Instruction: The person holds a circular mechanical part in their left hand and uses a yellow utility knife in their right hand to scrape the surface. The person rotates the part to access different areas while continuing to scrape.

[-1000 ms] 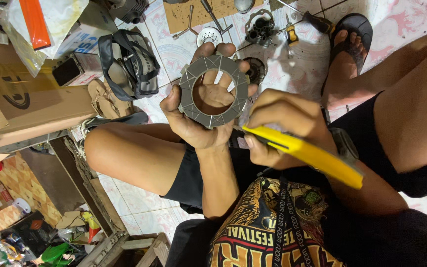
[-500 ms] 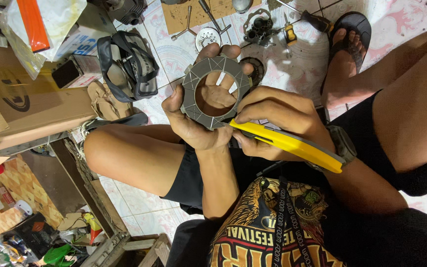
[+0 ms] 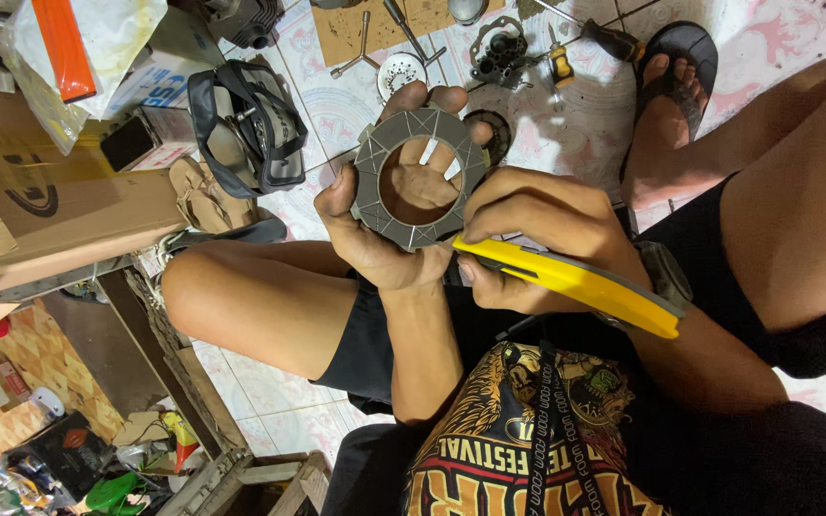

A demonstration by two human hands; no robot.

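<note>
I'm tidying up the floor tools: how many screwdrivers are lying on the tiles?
2. A black-handled screwdriver lies at the top near the sandalled foot, and a small yellow-and-black screwdriver just left of it. Others may be hidden under the clutter.

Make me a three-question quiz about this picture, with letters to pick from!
1. Where is the grey ring?
A. In the left hand
B. On the floor
C. Inside the cardboard box

2. What colour is the cutter in the right hand?
A. Green
B. Yellow
C. Purple

3. How is the sandal at the top right?
A. Lying upside down with no foot near it
B. Hanging on a wall
C. On a foot

Answers: 1 A, the left hand's fingers show through the ring's hole. 2 B, its long handle is bright yellow. 3 C, a foot sits in its straps on the tiled floor.
</note>
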